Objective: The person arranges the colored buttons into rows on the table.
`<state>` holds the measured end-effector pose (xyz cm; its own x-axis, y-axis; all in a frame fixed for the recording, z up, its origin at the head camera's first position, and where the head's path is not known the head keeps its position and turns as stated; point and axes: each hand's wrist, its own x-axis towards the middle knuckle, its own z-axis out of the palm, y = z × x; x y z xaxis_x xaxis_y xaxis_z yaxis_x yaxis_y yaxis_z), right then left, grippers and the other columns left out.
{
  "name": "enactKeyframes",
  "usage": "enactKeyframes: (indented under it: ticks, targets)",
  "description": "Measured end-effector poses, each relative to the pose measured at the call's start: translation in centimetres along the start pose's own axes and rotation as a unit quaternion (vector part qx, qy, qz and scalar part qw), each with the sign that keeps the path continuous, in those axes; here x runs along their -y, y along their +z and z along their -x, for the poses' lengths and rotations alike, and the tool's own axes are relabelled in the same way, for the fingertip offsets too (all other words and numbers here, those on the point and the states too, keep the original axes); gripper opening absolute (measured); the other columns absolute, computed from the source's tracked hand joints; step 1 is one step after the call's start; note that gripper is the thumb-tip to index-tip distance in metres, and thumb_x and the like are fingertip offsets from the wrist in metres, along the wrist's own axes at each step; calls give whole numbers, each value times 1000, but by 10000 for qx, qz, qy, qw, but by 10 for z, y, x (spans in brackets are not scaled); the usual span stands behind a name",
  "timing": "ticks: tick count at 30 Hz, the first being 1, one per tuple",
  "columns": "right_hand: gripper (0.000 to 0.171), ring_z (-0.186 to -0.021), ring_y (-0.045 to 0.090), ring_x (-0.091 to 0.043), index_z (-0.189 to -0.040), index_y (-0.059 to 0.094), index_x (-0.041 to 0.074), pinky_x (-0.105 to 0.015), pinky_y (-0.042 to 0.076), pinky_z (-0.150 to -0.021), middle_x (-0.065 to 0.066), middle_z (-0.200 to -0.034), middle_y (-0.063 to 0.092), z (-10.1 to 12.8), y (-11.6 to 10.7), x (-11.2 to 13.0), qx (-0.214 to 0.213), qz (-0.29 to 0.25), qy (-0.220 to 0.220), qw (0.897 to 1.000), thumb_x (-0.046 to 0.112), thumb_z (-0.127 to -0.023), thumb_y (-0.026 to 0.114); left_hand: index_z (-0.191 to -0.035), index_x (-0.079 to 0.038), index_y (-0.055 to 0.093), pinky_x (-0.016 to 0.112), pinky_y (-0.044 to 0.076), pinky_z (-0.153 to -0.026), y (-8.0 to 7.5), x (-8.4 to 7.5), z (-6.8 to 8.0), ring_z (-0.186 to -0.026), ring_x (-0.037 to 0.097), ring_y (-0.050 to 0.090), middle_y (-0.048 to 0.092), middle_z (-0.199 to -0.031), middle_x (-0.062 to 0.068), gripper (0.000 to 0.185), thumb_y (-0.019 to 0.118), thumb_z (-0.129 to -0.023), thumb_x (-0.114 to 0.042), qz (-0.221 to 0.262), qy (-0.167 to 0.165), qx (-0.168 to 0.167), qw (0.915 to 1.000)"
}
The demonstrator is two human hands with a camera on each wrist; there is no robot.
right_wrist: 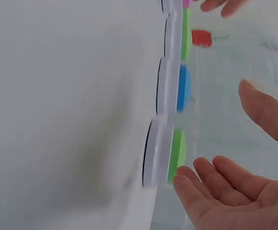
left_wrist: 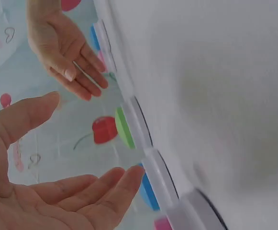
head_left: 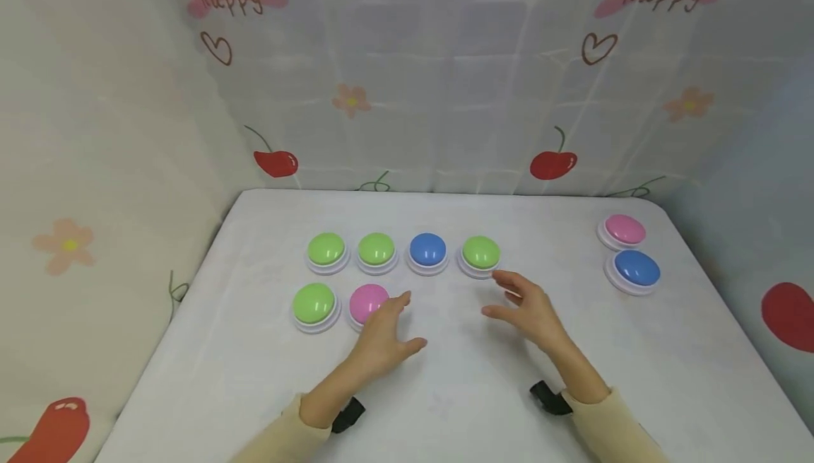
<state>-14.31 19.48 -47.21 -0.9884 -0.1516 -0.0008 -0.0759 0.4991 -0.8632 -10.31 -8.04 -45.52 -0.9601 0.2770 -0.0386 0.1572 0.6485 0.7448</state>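
My left hand (head_left: 381,339) hangs open beside the pink button (head_left: 367,302) and my right hand (head_left: 531,311) hangs open near the green button (head_left: 480,252), holding nothing, fingers loose so I can press.

Two bare hands reach forward side by side, cream sleeves at the wrists. The left hand (head_left: 381,339) is open, palm turned inward toward the other hand, fingers straight and together, thumb spread out to the side. The right hand (head_left: 531,311) mirrors it, open with palm facing left, fingers relaxed and slightly fanned, thumb apart. A gap separates the fingertips. Neither hand holds anything.
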Motion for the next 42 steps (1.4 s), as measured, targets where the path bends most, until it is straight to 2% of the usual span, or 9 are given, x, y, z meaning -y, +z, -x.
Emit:
enactKeyframes:
  ticks: [3,5,10,14,17,20,25,30,42]
  targets:
    - [70,-132,47,-39,-138,47,-5,-39,42,-107,-24,-142,50,11,-33,-17,-758,256,204,9966,18,-82,80,-144,1,41,52,38,-112,20,-12,-8,-133,36,46,52,-141,19,77,78,-81,-21,-88,241,422,9988]
    - [69,-131,48,-39,-139,47,-4,-36,43,-106,-23,-142,51,19,-55,-27,-1380,488,454,9882,21,-83,79,-145,0,41,49,37,-113,32,-22,-14,-134,33,46,51,-142,17,77,78,-81,-24,-186,385,651,9970]
    - [71,-134,46,-39,-146,43,4,-47,41,-108,-19,-149,45,27,-103,-49,-2749,787,1432,9475,26,-87,75,-146,-3,41,42,38,-114,59,-45,-28,-135,28,46,50,-144,14,77,77,-83,-28,-395,611,1002,9923]
    - [76,-140,36,-42,-152,33,8,-58,36,-111,-19,-156,32,24,-134,-71,-3288,943,1904,9202,24,-89,72,-146,-4,42,36,38,-113,73,-62,-39,-135,24,46,50,-144,10,75,76,-84,-31,-387,727,1009,9915]
    - [83,-145,24,-43,-155,22,8,-61,29,-114,-20,-161,19,20,-151,-88,-3178,966,2140,9186,26,-90,70,-145,-6,43,32,41,-111,82,-73,-48,-133,22,49,53,-142,7,73,75,-85,-32,-255,820,894,9923]
    - [91,-148,15,-44,-157,11,7,-62,24,-115,-23,-162,10,18,-161,-103,-2780,821,2279,9295,33,-91,68,-144,-8,45,29,43,-107,89,-78,-52,-128,19,53,57,-138,4,70,75,-86,-31,-71,893,799,9928]
    - [99,-149,10,-41,-157,3,9,-57,20,-118,-20,-163,5,11,-170,-121,-2299,37,2414,9428,38,-89,69,-142,-8,47,26,46,-103,97,-79,-55,-123,17,56,60,-132,4,66,74,-86,-29,213,962,700,9927]
    - [99,-149,12,-40,-157,5,9,-51,18,-121,-20,-163,6,4,-177,-130,-2141,-379,2695,9381,37,-89,70,-141,-8,49,26,47,-101,101,-77,-56,-122,17,57,62,-131,6,64,74,-87,-28,492,942,628,9924]
    - [86,-148,20,-38,-156,17,8,-48,21,-121,-21,-162,17,3,-174,-130,-2396,-406,2839,9276,29,-91,68,-139,-8,51,24,48,-99,106,-71,-59,-118,16,59,64,-128,6,61,76,-85,-25,734,837,655,9916]
